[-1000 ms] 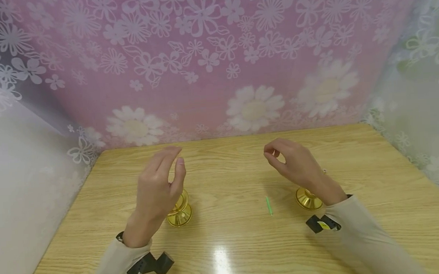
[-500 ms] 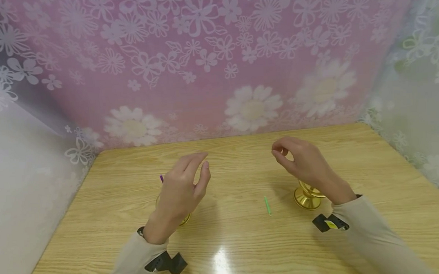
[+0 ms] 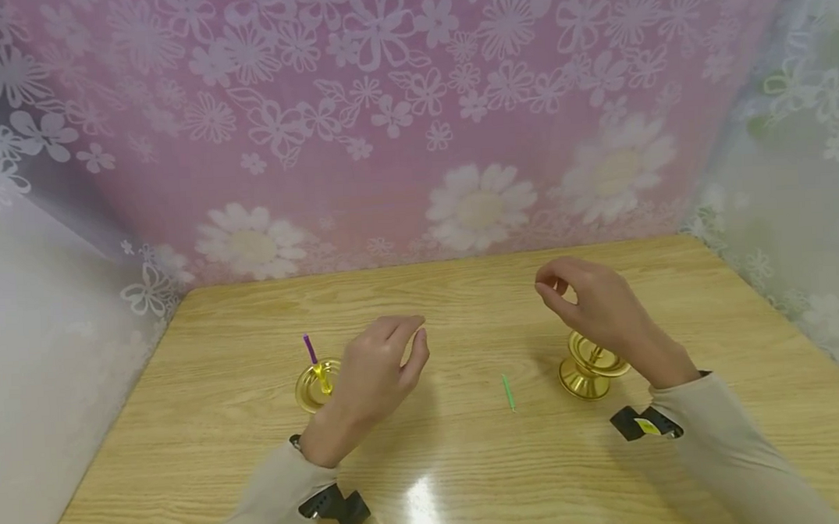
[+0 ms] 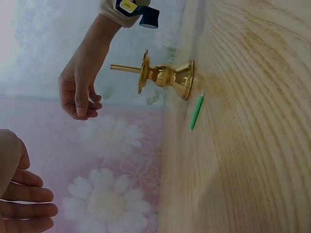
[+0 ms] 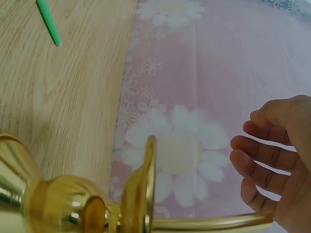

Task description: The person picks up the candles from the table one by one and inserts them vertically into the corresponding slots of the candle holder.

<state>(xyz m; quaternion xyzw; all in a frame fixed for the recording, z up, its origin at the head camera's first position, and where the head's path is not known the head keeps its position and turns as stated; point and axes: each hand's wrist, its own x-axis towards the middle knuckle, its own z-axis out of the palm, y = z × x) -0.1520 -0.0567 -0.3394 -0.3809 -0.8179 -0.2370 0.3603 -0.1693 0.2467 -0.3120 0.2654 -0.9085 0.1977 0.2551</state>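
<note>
My left hand (image 3: 375,373) hovers over the left half of the table with fingers extended, holding nothing. Behind it, partly covered, stands a gold candlestick (image 3: 303,392) bearing a thin purple candle (image 3: 310,349) in a yellow holder (image 3: 322,379). Above the second gold candlestick (image 3: 583,379) my right hand (image 3: 597,301) hangs with loosely curled fingers, and nothing is in it. That candlestick has a dish and a bare upright gold stem (image 4: 125,68), close beside the right hand in the right wrist view. A slim green candle (image 3: 509,393) lies between the two candlesticks.
The wooden table (image 3: 456,463) meets a pink flowered backdrop (image 3: 388,177) at its far edge. Pale patterned panels flank it on both sides. Black straps with camera units (image 3: 335,506) sit on both sleeves.
My left hand has moved right and slightly nearer, uncovering the purple candle and part of its candlestick. The right hand has shifted a little right, so more of its candlestick shows.
</note>
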